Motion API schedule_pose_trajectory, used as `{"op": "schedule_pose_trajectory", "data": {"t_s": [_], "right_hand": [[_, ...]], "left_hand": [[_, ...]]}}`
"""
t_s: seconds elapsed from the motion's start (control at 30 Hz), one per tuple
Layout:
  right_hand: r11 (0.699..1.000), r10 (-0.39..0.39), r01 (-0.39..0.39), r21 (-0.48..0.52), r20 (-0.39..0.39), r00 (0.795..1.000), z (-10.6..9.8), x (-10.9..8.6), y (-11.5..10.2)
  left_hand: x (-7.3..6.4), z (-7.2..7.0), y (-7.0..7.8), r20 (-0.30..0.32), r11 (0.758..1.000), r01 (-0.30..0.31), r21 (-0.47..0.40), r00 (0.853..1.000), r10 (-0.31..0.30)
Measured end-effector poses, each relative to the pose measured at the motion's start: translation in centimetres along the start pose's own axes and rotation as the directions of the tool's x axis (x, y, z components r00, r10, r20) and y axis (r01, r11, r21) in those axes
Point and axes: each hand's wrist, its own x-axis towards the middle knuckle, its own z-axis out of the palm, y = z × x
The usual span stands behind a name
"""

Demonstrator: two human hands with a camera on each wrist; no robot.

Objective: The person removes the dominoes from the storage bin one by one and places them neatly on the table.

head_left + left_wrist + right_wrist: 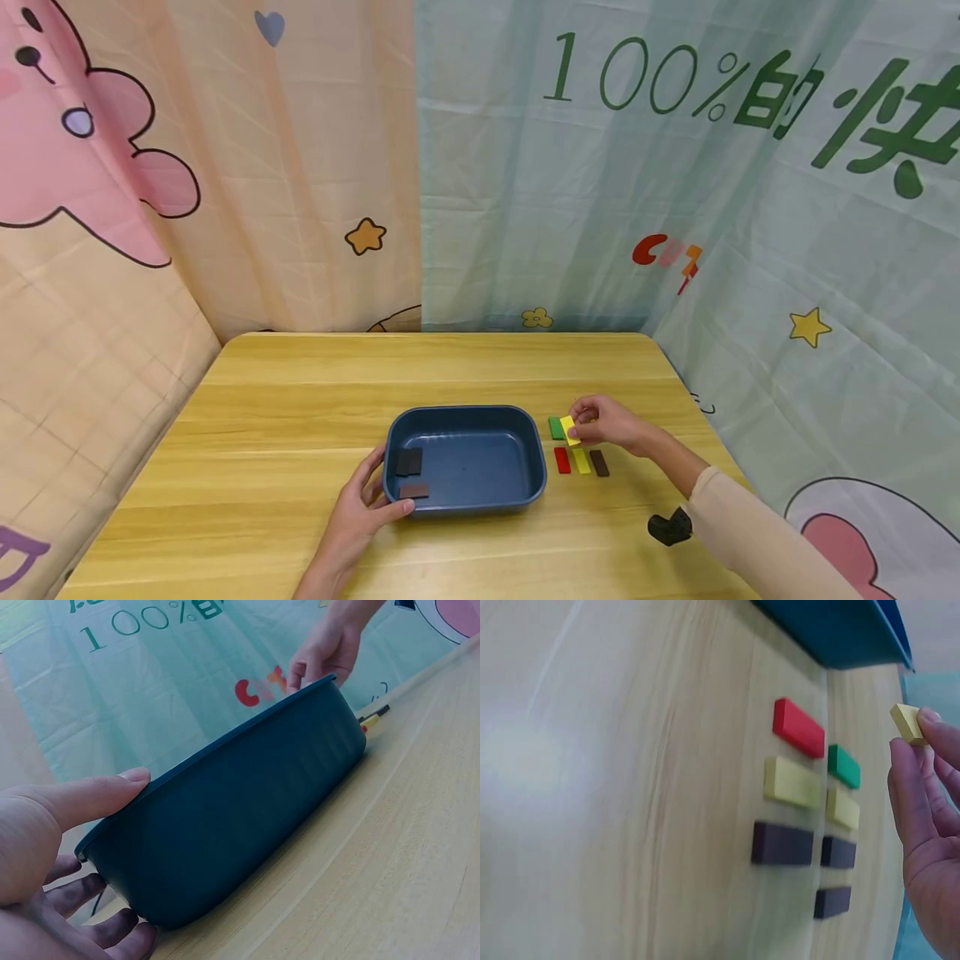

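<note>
A yellow domino-like block (569,429) is pinched between the thumb and fingers of my right hand (609,423), raised above the table to the right of a dark blue bin (465,506). My left hand (362,508) grips the bin's near left corner, its thumb on the rim and its fingers along the outer wall. Inside the bin lie two black blocks (408,462) and a brown block (414,491). Below my right hand, in the right wrist view, a red block (799,727), a green block (844,766), two yellow blocks (792,782) and several dark blocks (782,844) sit in two rows.
A black object (670,527) shows beside the right sleeve (757,533). The wooden table (247,450) extends around the bin. Printed curtains (525,208) hang behind the table and along both sides.
</note>
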Motion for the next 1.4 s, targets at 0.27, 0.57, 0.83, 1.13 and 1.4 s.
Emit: {"op": "schedule_pose_trajectory", "data": {"t_s": [0.27,0.57,0.83,1.13,1.4], "right_hand": [[0.997,0.076,-0.077,-0.012,-0.089,0.993,-1.6,-2.0,1.9],[0.998,0.057,-0.057,0.007,-0.085,0.995,-3.1,-3.7,3.8],[0.995,0.101,-0.102,0.0,-0.109,0.989,-3.9,-5.0,5.7],[0.988,0.108,-0.125,-0.093,-0.163,0.981,-3.5,-5.4,6.9],[0.972,0.116,-0.155,-0.178,-0.213,0.97,-3.1,-5.3,6.5]], "left_hand": [[0.2,0.0,0.0,0.0,1.0,0.015,-0.008,1.0,-0.015],[0.1,0.1,-0.2,0.003,0.999,0.013,0.036,1.0,-0.013],[0.2,0.1,-0.3,0.011,0.999,0.016,0.032,1.0,-0.017],[0.1,0.0,-0.1,0.026,1.0,0.018,0.004,1.0,-0.018],[0.0,-0.1,0.3,0.019,1.0,0.022,0.017,1.0,-0.022]]}}
